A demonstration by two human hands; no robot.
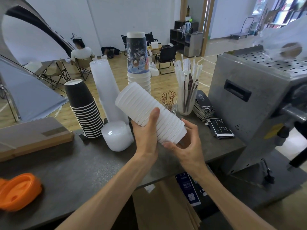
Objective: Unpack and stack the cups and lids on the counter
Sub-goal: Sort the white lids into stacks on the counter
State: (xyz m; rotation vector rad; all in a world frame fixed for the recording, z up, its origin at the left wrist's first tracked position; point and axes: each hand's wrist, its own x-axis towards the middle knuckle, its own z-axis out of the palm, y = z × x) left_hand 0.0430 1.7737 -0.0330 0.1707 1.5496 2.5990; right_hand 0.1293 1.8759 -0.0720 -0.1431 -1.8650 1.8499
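Both hands on the white lid stack [150, 112], tilted above the counter's [86, 165] far edge: left hand [146, 133] wrapped round its middle, right hand's [184, 143] spread fingertips cradling the lower end, probably to steady it for placing upright.

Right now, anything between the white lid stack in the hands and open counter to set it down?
Directly under the white lid stack, the clear lids occupy the counter. Black cups stand left of them. The counter nearer the left hand and right hand looks bare; nothing visible blocks that.
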